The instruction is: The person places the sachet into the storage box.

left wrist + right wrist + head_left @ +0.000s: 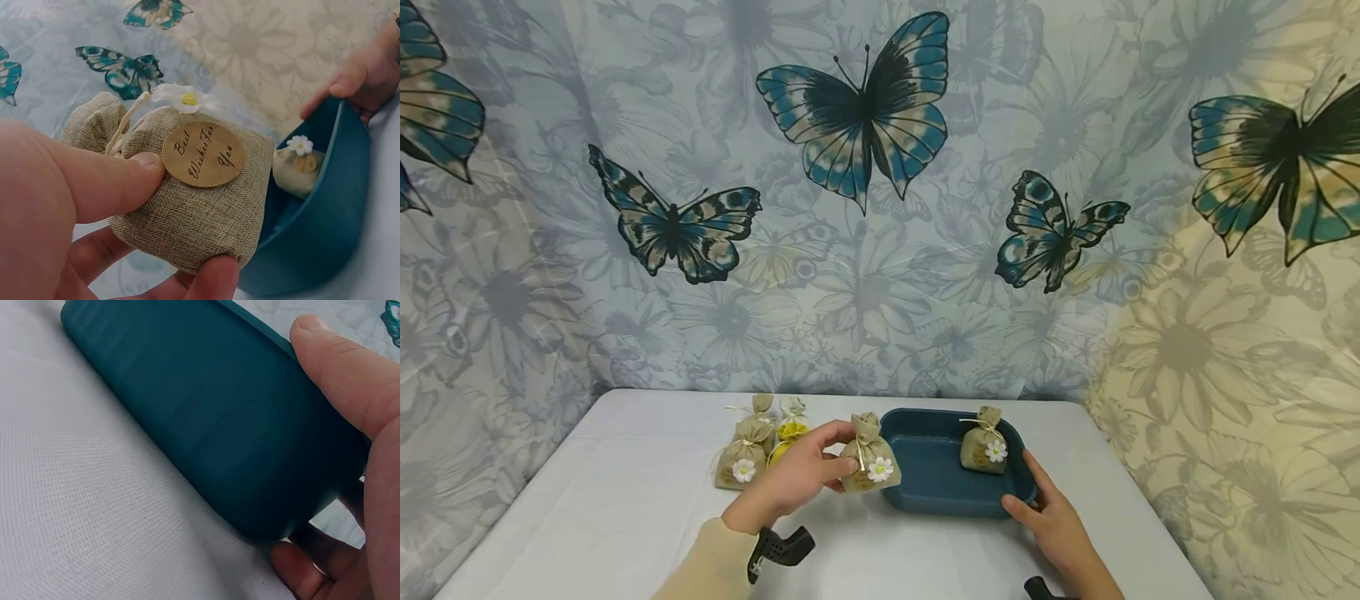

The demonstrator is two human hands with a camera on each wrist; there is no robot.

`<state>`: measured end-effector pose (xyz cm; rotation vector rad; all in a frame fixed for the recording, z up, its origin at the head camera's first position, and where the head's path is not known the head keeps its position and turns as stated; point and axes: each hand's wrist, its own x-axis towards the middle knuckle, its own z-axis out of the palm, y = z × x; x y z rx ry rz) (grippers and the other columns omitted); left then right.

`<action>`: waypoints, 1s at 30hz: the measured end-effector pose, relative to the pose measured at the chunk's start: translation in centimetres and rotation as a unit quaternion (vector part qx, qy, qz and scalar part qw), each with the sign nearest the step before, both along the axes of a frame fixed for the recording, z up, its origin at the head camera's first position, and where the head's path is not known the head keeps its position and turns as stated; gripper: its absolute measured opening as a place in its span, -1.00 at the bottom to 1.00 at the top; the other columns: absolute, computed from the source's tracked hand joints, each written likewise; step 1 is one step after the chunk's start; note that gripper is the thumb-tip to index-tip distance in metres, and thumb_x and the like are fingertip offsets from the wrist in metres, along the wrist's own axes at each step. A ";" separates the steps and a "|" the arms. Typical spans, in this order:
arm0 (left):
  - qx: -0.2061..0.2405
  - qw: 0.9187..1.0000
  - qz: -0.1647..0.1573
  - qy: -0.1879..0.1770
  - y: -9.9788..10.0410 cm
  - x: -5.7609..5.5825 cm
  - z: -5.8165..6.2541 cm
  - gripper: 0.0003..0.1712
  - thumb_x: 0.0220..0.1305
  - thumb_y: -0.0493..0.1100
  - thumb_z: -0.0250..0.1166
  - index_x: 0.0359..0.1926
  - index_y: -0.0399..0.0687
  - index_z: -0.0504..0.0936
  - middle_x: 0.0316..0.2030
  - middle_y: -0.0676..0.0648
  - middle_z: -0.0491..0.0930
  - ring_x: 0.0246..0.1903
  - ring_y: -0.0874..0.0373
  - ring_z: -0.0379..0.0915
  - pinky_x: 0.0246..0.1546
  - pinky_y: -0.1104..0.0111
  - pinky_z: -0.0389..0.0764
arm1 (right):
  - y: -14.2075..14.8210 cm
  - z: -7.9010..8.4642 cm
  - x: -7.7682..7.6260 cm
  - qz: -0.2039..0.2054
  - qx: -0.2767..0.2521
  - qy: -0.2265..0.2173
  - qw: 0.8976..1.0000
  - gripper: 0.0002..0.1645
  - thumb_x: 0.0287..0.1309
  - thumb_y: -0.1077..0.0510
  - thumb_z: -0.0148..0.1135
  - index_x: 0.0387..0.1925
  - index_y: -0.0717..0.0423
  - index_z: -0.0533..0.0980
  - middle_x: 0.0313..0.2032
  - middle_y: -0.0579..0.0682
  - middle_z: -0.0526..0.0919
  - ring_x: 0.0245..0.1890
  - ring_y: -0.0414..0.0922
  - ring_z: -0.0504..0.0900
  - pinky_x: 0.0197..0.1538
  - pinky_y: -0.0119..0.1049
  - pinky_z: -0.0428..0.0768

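My left hand [805, 471] pinches a small burlap pouch [194, 212] between thumb and fingers, beside the left end of a teal tray [917, 502]. The pouch has a tied neck, a white daisy and an oval "Best Wishes For You" tag [204, 154]. At the tray's right end, my right hand [1054, 512] grips the wall, its thumb [337, 365] at the rim and its fingers curled low around the corner. Inside the tray, toward the right, a second burlap pouch [983, 446] with a daisy stands upright.
Left of the tray, another burlap pouch [745, 454] with a daisy stands on the white-covered table [587, 500]. Behind it are a further pouch top [762, 404] and yellow and white pouches [792, 429], partly hidden by the left hand. A butterfly-patterned cloth [865, 333] hangs behind the table.
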<state>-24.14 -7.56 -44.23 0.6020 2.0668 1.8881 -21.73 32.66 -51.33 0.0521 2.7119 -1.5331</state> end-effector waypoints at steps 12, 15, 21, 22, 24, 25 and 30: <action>-0.017 1.000 -0.013 -0.004 5.5 -3.4 1.5 -0.57 0.38 -0.28 0.28 0.24 -0.01 0.53 0.09 -0.07 0.49 -0.16 0.00 0.58 -0.28 0.10 0.65 | -0.1 0.3 0.0 0.005 0.001 -0.002 1.000 0.11 0.30 -0.12 0.32 0.61 -0.07 -0.16 0.52 0.29 -0.13 0.41 0.31 0.09 0.16 0.01 0.48; -0.021 1.000 -0.017 -0.013 6.8 -4.2 1.6 -0.54 0.39 -0.28 0.28 0.27 -0.02 0.50 0.11 -0.07 0.49 -0.13 0.01 0.58 -0.26 0.08 0.65 | -0.1 0.3 -0.1 0.010 -0.003 0.002 1.000 0.10 0.30 -0.10 0.32 0.61 -0.07 -0.14 0.52 0.29 -0.11 0.40 0.29 0.12 0.09 -0.10 0.51; -0.041 0.999 -0.014 -0.020 9.3 -5.6 1.1 -0.54 0.34 -0.32 0.31 0.25 -0.10 0.52 0.13 -0.10 0.49 -0.18 0.03 0.59 -0.28 0.06 0.66 | 0.0 0.2 -0.2 0.022 -0.027 0.012 0.999 0.08 0.31 -0.02 0.33 0.60 -0.05 -0.13 0.51 0.29 -0.09 0.37 0.29 0.20 0.03 -0.26 0.54; -0.052 0.998 -0.010 -0.016 9.7 -5.8 0.9 -0.55 0.33 -0.32 0.31 0.23 -0.10 0.53 0.12 -0.10 0.50 -0.19 0.04 0.58 -0.31 0.08 0.66 | 0.0 0.1 -0.2 0.023 -0.029 0.012 0.999 0.08 0.31 -0.02 0.32 0.60 -0.05 -0.13 0.52 0.29 -0.10 0.37 0.28 0.19 0.05 -0.26 0.53; -0.080 0.997 -0.002 -0.004 10.4 -6.2 0.5 -0.56 0.31 -0.32 0.33 0.20 -0.07 0.56 0.10 -0.10 0.52 -0.23 0.08 0.57 -0.35 0.11 0.65 | -0.1 0.1 -0.2 0.024 -0.032 0.012 0.999 0.08 0.32 -0.01 0.32 0.60 -0.04 -0.14 0.52 0.28 -0.11 0.38 0.28 0.18 0.09 -0.24 0.51; -0.094 0.996 0.001 0.000 10.7 -6.3 0.3 -0.57 0.30 -0.32 0.34 0.18 -0.06 0.57 0.10 -0.10 0.53 -0.26 0.09 0.56 -0.38 0.14 0.64 | -0.1 0.1 -0.2 0.025 -0.035 0.012 0.999 0.07 0.32 -0.01 0.31 0.60 -0.04 -0.14 0.52 0.27 -0.11 0.37 0.28 0.19 0.09 -0.24 0.51; -0.139 0.990 0.009 0.017 12.3 -6.7 -0.6 -0.59 0.26 -0.33 0.37 0.13 -0.04 0.59 0.07 -0.05 0.56 -0.30 0.11 0.51 -0.45 0.17 0.61 | 0.1 0.0 -0.2 0.025 -0.050 0.012 0.998 0.07 0.32 0.02 0.32 0.60 -0.05 -0.14 0.52 0.29 -0.11 0.36 0.30 0.22 0.02 -0.30 0.55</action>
